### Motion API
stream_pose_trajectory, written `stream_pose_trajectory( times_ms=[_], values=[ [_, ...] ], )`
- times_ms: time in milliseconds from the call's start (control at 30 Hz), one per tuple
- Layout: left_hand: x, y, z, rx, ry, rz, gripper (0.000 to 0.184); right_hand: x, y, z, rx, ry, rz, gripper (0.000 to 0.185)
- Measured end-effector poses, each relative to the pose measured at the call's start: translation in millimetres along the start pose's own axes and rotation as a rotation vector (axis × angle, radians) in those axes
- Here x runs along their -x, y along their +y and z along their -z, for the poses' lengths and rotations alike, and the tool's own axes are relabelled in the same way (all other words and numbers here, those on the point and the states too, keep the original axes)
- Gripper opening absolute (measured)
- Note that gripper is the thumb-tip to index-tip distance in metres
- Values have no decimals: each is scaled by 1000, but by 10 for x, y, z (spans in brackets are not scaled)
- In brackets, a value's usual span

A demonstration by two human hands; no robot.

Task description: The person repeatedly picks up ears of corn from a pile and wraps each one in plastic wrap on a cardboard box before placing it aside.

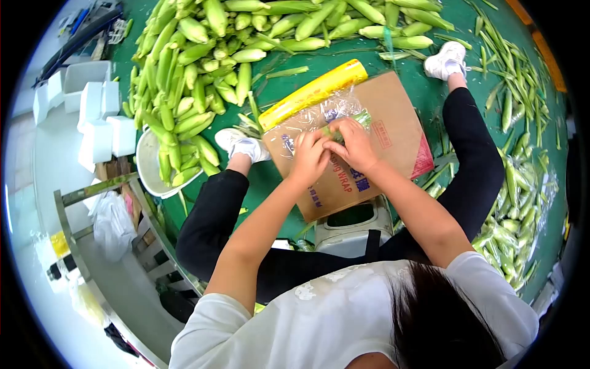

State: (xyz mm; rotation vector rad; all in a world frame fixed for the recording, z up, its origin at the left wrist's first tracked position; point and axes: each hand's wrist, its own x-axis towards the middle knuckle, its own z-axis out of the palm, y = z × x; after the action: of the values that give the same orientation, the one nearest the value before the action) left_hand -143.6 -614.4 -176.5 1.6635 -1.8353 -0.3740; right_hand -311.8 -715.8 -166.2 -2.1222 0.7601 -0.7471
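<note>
The left hand [311,157] and the right hand [356,146] are positioned close together over the upper face of a cardboard box [396,101]. A green ear of corn [364,119] is located at the fingers of both hands, above the far half of the box. The fingers of the left hand are bent in around the left part of the ear; the fingers of the right hand are curled over its middle, with the thumb on the near side. The right end of the ear projects beyond the right fingers. The fingers cover much of the ear.

Clear film [301,128] lies on the box to the left of and beyond the hands. A yellow roll [314,93] rests along the far edge of the box, apart from the fingers.

The box is located between the person's shoes, above the green floor [418,80]. A corn pile [196,74] occupies the far left; its near end reaches a white basin [149,166]. Bagged corn [507,240] lies at the near right.
</note>
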Motion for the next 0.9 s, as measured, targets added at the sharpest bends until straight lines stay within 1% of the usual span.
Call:
stream_pose_trajectory(
  times_ms=[67,100,133,167,200,233,267,300,333,367,400,500,533,633,667,733,767,800,833,900],
  values=[
    [529,70,237,-28,-126,-42,38,-22,7,-69,122,-7,64,62],
    [711,104,337,-36,-199,-58,37,-58,18,-56,240,-154,109,68],
    [781,183,287,-129,-120,-44,33,-127,37,16,353,-312,157,73],
    [820,240,260,-175,-103,40,32,-177,48,50,466,-468,215,78],
    [740,211,229,-227,-75,108,31,-256,76,50,457,-521,188,74],
    [648,164,199,-276,-46,172,30,-299,134,51,404,-486,198,74],
    [634,83,146,-289,-34,194,25,-293,173,64,348,-454,199,73],
    [659,-17,155,-263,-37,103,24,-271,200,69,296,-425,199,73],
    [652,-92,191,-234,-34,12,22,-264,155,144,278,-432,164,72],
    [670,-108,238,-201,-28,-75,21,-250,154,229,278,-464,186,72],
    [758,-112,324,-99,-114,-84,15,-201,171,306,275,-499,204,72],
    [714,154,701,147,-306,173,12,23,49,493,218,-662,195,71],
    [563,298,814,263,-267,280,11,104,-3,531,195,-720,185,71],
    [473,100,485,375,-314,337,8,371,-29,445,256,-705,244,71],
    [380,-33,356,292,-299,246,12,370,-57,435,219,-684,212,53],
    [173,-279,219,56,-304,95,24,245,-52,325,256,-517,217,39],
    [29,-367,188,-60,-306,25,29,165,-49,256,272,-439,218,34],
    [-160,-524,196,-73,-317,29,40,18,-18,191,277,-387,219,29],
    [-363,-676,281,-88,-331,27,50,-178,20,131,364,-372,223,32],
    [-887,-684,760,-365,-423,364,62,-596,161,9,388,-322,333,39]
  ],
)
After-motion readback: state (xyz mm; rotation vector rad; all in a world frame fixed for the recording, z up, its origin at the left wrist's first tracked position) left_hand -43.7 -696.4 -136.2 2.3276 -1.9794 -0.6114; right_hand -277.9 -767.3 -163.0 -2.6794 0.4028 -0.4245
